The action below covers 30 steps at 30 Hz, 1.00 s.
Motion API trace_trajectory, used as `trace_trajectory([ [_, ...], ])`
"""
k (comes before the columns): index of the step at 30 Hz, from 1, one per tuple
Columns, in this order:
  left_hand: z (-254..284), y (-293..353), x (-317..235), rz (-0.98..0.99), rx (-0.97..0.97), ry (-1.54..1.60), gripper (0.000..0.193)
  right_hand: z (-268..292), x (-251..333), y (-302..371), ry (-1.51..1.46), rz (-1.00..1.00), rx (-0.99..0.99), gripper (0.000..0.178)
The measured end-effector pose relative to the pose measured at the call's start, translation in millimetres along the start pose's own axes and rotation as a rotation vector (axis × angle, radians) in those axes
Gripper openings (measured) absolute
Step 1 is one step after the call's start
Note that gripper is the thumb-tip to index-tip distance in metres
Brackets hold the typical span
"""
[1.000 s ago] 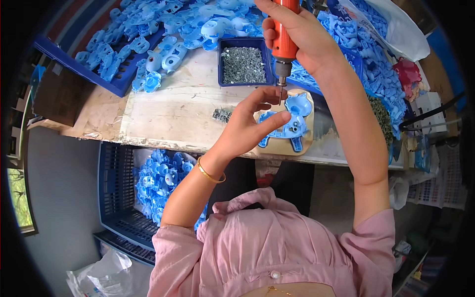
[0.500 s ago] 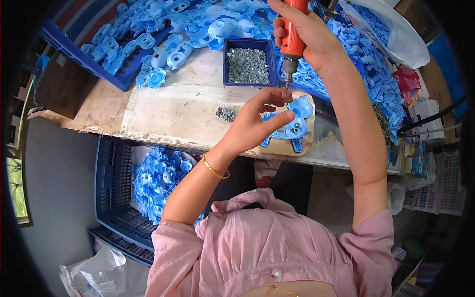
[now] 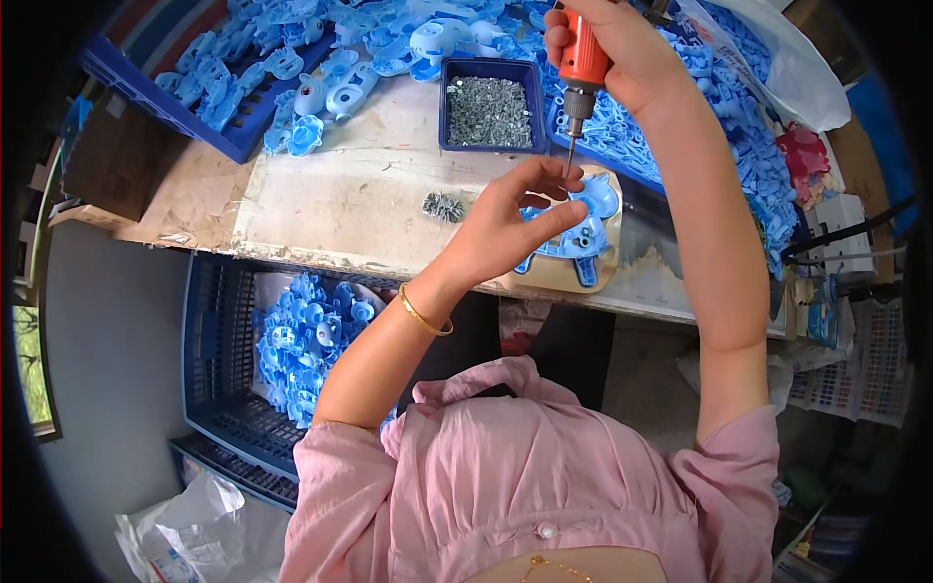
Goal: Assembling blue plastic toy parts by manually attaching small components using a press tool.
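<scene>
My right hand [image 3: 637, 63] is wrapped round an orange electric screwdriver [image 3: 585, 53], held upright with its bit pointing down. The bit's tip comes down beside the fingertips of my left hand [image 3: 496, 228]. That hand is open over a light blue plastic shell piece [image 3: 601, 199], its thumb apart from the bent fingers and lying across the piece. The shell lies hollow side up on a tan board [image 3: 607, 272] near the table's front edge. My left hand covers part of the shell, and whether a screw sits under the bit cannot be made out.
A small heap of screws [image 3: 444, 207] lies left of my hand. Behind stands a dark blue tray [image 3: 494, 150] full of screws. Blue plastic parts [image 3: 442, 39] are piled across the back and right. A crate [image 3: 219, 413] of blue parts stands below the table's left edge.
The view has shifted slightly, so the table sits higher in the picture. The screwdriver has moved a little right, still close to my left fingertips. Both hands keep nearly the same pose.
</scene>
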<state>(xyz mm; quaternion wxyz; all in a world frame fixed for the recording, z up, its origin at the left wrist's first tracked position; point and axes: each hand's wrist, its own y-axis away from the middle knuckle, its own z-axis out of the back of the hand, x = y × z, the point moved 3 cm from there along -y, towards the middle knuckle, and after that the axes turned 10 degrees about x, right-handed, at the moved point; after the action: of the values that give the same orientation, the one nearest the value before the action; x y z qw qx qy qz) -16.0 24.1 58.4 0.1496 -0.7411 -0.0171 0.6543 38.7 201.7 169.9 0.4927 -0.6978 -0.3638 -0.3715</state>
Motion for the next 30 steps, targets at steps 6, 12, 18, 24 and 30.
trace_trajectory([
  [6, 11, 6, 4, 0.017, -0.048, -0.011, 0.043, -36, 11, -2, 0.2, -0.289, -0.57, 0.024],
  [12, 25, 13, 8, 0.023, -0.1, -0.151, 0.041, -28, -6, 17, 0.388, -0.173, -0.449, 0.033],
  [18, 32, 23, 20, 0.105, -0.127, -0.187, 0.043, -43, -28, 40, 0.371, -0.15, -0.35, 0.058],
  [24, 36, 29, 26, 0.125, -0.171, -0.232, 0.04, -45, -33, 52, 0.261, -0.07, -0.327, 0.077],
  [30, 37, 35, 27, 0.098, -0.215, -0.462, 0.035, -52, -29, 53, 0.347, -0.157, -0.424, 0.083],
])
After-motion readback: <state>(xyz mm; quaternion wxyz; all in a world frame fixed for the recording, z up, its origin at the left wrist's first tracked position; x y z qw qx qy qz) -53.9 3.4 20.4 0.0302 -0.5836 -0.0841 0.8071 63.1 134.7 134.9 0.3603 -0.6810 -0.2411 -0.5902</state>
